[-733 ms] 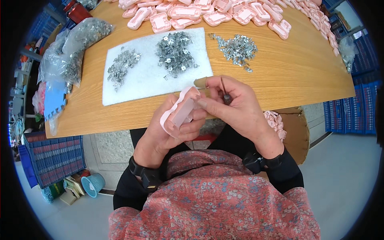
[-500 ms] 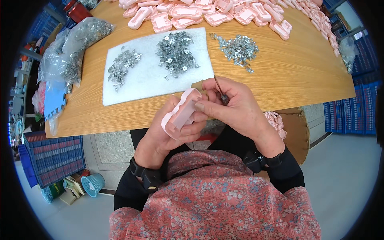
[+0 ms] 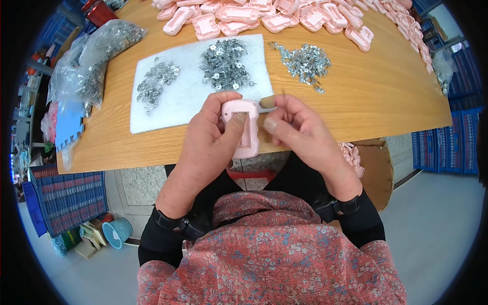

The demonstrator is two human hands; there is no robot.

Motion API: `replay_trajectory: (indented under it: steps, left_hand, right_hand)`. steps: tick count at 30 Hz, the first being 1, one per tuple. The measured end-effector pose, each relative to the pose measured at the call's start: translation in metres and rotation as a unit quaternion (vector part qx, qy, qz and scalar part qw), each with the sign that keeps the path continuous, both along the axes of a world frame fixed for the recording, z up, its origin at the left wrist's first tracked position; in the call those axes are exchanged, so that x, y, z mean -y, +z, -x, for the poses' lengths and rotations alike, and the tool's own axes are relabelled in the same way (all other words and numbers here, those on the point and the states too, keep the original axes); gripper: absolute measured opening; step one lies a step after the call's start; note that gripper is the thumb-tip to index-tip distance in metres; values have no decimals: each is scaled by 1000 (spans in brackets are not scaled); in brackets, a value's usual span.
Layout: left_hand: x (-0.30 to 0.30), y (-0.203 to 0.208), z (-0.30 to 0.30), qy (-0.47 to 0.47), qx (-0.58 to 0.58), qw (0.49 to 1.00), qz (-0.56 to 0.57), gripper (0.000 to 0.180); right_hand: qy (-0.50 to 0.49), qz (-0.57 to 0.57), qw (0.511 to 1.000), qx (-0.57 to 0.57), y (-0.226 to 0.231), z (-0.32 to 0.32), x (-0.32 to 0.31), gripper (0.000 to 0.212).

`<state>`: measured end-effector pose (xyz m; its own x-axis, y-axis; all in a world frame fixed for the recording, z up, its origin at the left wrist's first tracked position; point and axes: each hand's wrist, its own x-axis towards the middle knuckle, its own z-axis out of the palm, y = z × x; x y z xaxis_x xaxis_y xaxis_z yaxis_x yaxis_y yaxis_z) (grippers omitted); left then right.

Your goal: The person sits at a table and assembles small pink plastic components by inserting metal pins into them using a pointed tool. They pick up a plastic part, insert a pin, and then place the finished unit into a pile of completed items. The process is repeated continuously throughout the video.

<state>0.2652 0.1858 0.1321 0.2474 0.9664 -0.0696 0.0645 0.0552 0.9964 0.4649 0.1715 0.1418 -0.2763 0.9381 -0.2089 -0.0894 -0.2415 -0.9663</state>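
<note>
the left hand (image 3: 211, 133) grips a pink plastic casing (image 3: 243, 127), thumb pressed on its face, just above the near edge of the wooden table (image 3: 376, 101). the right hand (image 3: 297, 129) pinches a small brown-handled tool (image 3: 268, 101) against the casing's top corner. beyond lie a white foam mat (image 3: 188, 96) with heaps of small metal parts (image 3: 223, 63), a loose heap (image 3: 305, 61), and more pink casings (image 3: 284, 12).
</note>
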Motion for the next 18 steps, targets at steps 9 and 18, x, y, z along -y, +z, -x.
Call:
replay_trajectory:
  steps: [9, 18]
  left_hand:
    - [5, -3, -6, -37, 51, 995, 77, 32]
    - [3, -4, -9, -21, -94, 995, -19, 30]
  right_hand:
    - [29, 23, 999, 11, -10, -2, -2, 36]
    - [36, 28, 999, 30, -10, -3, -3, 29]
